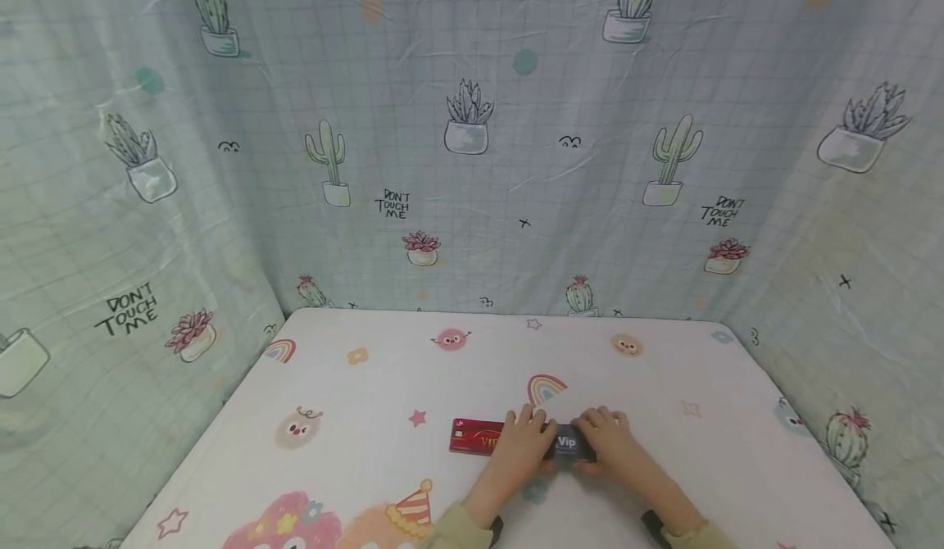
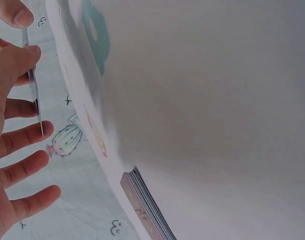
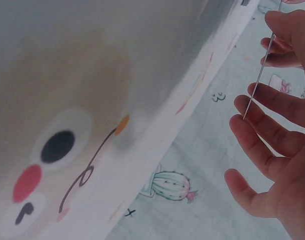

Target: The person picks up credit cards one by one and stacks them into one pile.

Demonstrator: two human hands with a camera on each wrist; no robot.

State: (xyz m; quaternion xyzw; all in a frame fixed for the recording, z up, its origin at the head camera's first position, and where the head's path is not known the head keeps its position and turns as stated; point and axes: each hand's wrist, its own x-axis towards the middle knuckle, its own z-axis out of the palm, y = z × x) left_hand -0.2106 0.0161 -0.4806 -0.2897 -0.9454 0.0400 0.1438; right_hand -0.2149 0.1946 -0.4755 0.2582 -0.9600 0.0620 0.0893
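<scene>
A dark grey card [image 1: 566, 443] marked "Vip" is held between both hands, raised over the table. My left hand [image 1: 520, 444] pinches its left end, thumb on one side and fingers on the other. At the other end my right hand [image 1: 612, 441] pinches the same card, its lower fingers spread. Both wrist views show the card edge-on as a thin line [image 2: 34, 85]. A stack of cards [image 2: 147, 207] lies on the table beneath the left hand; its red top card [image 1: 470, 436] reads "VIP", and the left hand covers its right part in the head view.
The white tabletop [image 1: 369, 418] carries printed cartoon faces, stars and rainbows. Behind and on both sides hangs a pale green cloth [image 1: 472, 188] with cactus prints, meeting the table's far and side edges.
</scene>
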